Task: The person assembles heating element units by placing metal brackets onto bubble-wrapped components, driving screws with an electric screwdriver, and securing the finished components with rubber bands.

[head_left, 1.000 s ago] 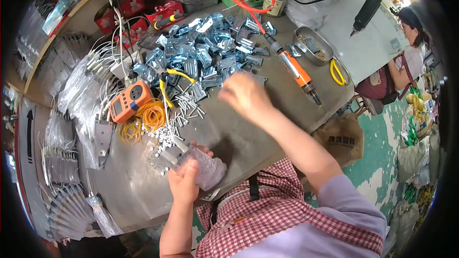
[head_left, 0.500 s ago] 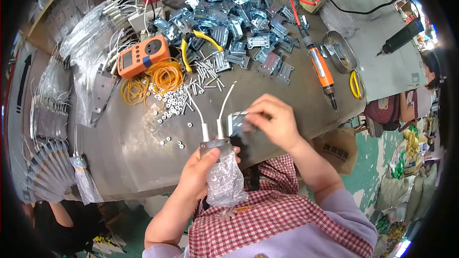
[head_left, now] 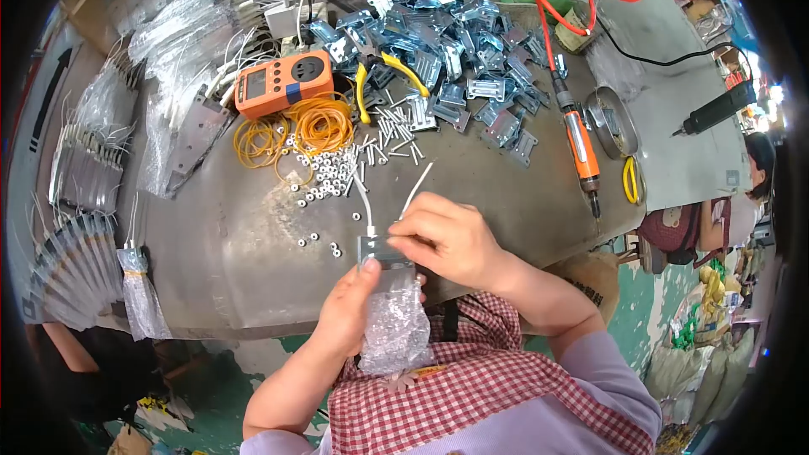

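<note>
At the far left of the grey worktop, flat parts lie fanned out, with a banded bundle in clear wrap just beside them. Behind, wrapped parts with white leads are heaped. Further right, an orange meter sits against yellow rubber bands, and small white rings are scattered in front of these.

The left hand is closed round a bubble-wrapped part, thumb on top near its upper end. This part is held at the table's near edge, in front of a checked apron, and 2 white wires rise from it. A shiny metal bracket lies across its upper end, under the thumb. Metal pins and yellow-handled pliers are beyond the hands, next to a pile of metal brackets.

The right hand has its fingers curled, with thumb and fingertips closed on the bracket's right side. Well apart to the right are an orange power screwdriver, an oval tin, yellow handles and a black tool; at the far right sits another person
</note>
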The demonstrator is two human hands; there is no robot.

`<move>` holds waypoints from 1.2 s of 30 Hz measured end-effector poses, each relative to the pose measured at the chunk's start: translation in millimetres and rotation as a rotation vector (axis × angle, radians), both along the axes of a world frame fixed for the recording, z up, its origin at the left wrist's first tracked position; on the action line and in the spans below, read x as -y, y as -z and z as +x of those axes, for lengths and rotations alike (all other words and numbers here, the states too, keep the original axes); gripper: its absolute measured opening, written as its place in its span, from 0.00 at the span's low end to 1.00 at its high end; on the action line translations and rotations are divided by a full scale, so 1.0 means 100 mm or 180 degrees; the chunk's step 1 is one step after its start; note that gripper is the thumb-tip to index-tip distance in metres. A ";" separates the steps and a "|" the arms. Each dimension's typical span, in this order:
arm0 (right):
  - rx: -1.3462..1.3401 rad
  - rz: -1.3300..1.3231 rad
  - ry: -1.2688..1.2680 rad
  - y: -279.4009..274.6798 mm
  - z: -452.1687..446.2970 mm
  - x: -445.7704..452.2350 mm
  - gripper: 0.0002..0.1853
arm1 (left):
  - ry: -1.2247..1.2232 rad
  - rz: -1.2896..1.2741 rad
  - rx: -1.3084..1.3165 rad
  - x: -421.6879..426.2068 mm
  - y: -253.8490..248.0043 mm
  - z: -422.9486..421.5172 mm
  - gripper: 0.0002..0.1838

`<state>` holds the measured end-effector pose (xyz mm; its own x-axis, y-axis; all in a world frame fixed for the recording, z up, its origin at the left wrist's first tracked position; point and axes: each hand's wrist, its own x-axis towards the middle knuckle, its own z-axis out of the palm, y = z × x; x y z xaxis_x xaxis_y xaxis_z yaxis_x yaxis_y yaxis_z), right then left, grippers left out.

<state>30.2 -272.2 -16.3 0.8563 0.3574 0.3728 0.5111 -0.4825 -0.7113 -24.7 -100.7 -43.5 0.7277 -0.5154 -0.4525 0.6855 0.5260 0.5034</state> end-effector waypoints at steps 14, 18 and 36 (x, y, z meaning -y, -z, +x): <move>-0.1346 0.0214 -0.0302 0.04 0.28 -0.25 0.06 | -0.1079 0.0847 0.0497 -0.31 -0.01 -0.01 0.25; -0.0817 0.0164 -0.0807 0.06 0.11 -0.25 0.05 | -0.0982 0.1012 0.0623 -0.26 -0.02 -0.01 0.25; 0.0566 -0.1450 0.0507 0.40 0.71 -0.04 0.08 | -0.1096 0.1043 0.0770 -0.13 -0.04 0.09 0.24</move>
